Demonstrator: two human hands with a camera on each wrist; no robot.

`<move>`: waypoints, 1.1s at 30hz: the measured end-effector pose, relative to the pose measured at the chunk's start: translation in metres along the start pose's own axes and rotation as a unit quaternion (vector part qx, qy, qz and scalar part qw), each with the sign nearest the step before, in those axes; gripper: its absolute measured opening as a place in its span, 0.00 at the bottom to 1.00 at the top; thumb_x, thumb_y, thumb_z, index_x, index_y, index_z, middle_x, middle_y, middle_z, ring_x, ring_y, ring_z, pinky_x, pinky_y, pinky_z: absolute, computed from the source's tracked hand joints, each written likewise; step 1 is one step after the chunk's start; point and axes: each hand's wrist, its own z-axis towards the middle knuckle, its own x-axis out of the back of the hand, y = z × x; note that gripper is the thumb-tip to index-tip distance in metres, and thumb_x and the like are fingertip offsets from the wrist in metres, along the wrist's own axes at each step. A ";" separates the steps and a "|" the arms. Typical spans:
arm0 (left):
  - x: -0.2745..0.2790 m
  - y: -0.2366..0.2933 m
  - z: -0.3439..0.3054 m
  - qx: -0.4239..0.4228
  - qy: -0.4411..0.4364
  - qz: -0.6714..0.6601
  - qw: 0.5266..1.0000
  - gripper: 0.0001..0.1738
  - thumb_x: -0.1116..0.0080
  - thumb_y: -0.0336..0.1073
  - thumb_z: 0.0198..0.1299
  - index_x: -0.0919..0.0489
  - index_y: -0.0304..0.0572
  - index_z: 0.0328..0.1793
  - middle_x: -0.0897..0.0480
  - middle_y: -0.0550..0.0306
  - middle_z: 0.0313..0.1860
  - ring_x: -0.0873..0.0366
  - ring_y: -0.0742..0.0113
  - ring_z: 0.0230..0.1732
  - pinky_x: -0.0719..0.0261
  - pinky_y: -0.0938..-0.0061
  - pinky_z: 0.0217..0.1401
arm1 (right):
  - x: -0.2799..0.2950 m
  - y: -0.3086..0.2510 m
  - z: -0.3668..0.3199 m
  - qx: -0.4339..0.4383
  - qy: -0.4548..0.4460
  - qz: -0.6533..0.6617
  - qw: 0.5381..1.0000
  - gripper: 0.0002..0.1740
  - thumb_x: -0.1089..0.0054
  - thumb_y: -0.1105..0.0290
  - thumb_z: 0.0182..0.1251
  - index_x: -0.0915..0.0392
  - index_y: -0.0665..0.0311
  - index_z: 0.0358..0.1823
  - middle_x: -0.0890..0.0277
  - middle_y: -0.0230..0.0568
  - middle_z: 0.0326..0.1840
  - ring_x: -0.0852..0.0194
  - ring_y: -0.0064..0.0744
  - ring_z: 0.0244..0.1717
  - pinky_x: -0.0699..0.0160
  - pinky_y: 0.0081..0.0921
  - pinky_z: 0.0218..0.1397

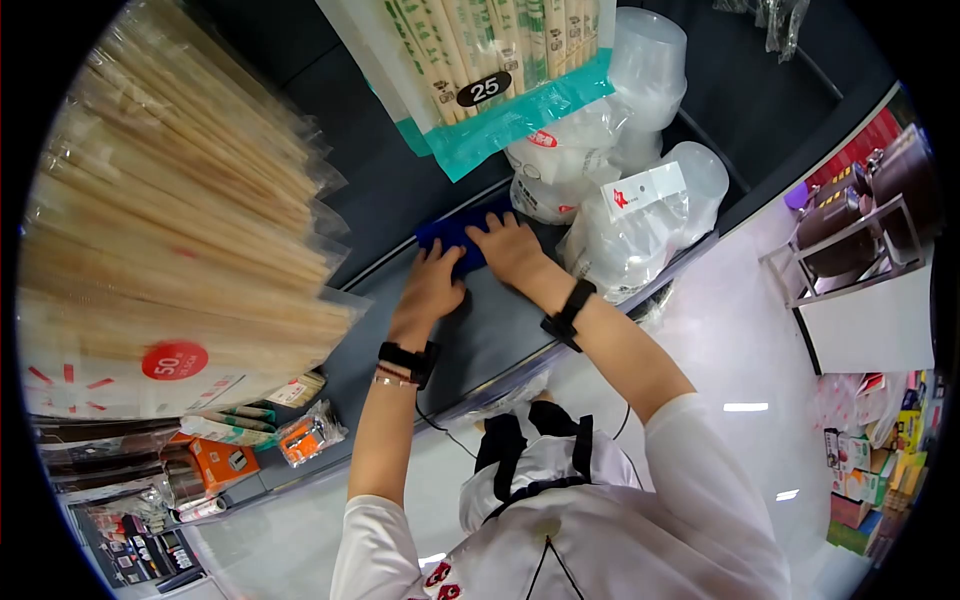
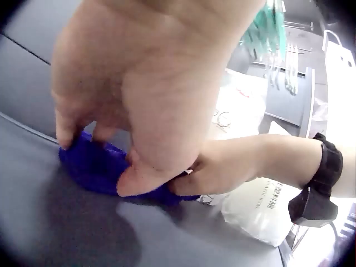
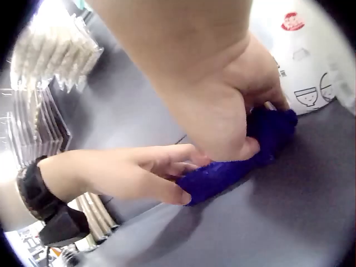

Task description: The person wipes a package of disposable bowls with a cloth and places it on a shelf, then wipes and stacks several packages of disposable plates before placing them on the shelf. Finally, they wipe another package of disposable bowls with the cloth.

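A folded blue cloth (image 1: 468, 262) lies on the dark grey shelf (image 1: 500, 325), near the seam at its back. My left hand (image 1: 432, 284) grips the cloth's left part, thumb on the near edge and fingers over the far side. Close beside it, my right hand (image 1: 512, 258) holds the right part in the same way. In the left wrist view the blue cloth (image 2: 97, 169) looks bunched between left thumb and fingers. The right wrist view shows the cloth (image 3: 222, 179) as a long roll under both hands, partly hidden by them.
Bagged plastic bowls (image 1: 625, 235) stand just right of the right hand. A hanging pack of chopsticks (image 1: 500, 70) is above. Long bagged skewers (image 1: 190, 230) fill the left side. The shelf's front edge (image 1: 500, 378) runs below the forearms; cables hang from the wrist cameras.
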 end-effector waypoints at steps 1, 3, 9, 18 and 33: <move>0.006 0.008 -0.012 -0.001 -0.018 -0.006 1.000 0.33 0.37 0.32 0.57 0.26 0.55 0.73 0.35 0.30 0.79 0.38 0.23 0.77 0.32 0.47 0.78 | 0.003 -0.004 -0.015 0.003 -0.026 -0.013 1.000 0.32 0.43 0.68 0.69 0.31 0.47 0.76 0.34 0.55 0.76 0.32 0.56 0.70 0.24 0.48 0.67; 0.009 0.023 -0.035 -0.002 -0.036 -0.013 0.999 0.32 0.36 0.33 0.56 0.24 0.53 0.71 0.33 0.29 0.78 0.36 0.25 0.76 0.33 0.48 0.78 | -0.006 -0.006 -0.051 0.027 0.010 -0.032 0.999 0.34 0.43 0.70 0.67 0.31 0.47 0.76 0.32 0.60 0.73 0.25 0.59 0.62 0.18 0.47 0.61; -0.012 0.083 -0.104 -0.034 -0.048 -0.029 0.998 0.24 0.39 0.35 0.57 0.20 0.49 0.62 0.29 0.26 0.73 0.33 0.22 0.73 0.28 0.44 0.74 | -0.004 0.003 -0.163 0.066 0.075 -0.030 0.995 0.33 0.40 0.69 0.62 0.26 0.49 0.72 0.29 0.65 0.69 0.22 0.55 0.55 0.13 0.39 0.51; -0.031 0.056 -0.169 -0.021 0.060 -0.067 0.996 0.19 0.40 0.34 0.63 0.18 0.47 0.60 0.27 0.27 0.71 0.34 0.20 0.73 0.30 0.43 0.75 | 0.003 -0.041 -0.178 0.139 0.072 -0.038 0.987 0.34 0.40 0.69 0.61 0.25 0.51 0.72 0.25 0.69 0.64 0.19 0.55 0.51 0.12 0.38 0.48; -0.017 -0.040 -0.302 0.176 0.100 -0.091 0.975 0.25 0.41 0.35 0.65 0.23 0.40 0.69 0.33 0.26 0.77 0.46 0.19 0.80 0.42 0.42 0.80 | -0.060 -0.207 -0.134 0.279 -0.028 -0.026 0.959 0.32 0.44 0.66 0.68 0.28 0.56 0.76 0.32 0.81 0.69 0.21 0.70 0.60 0.13 0.45 0.47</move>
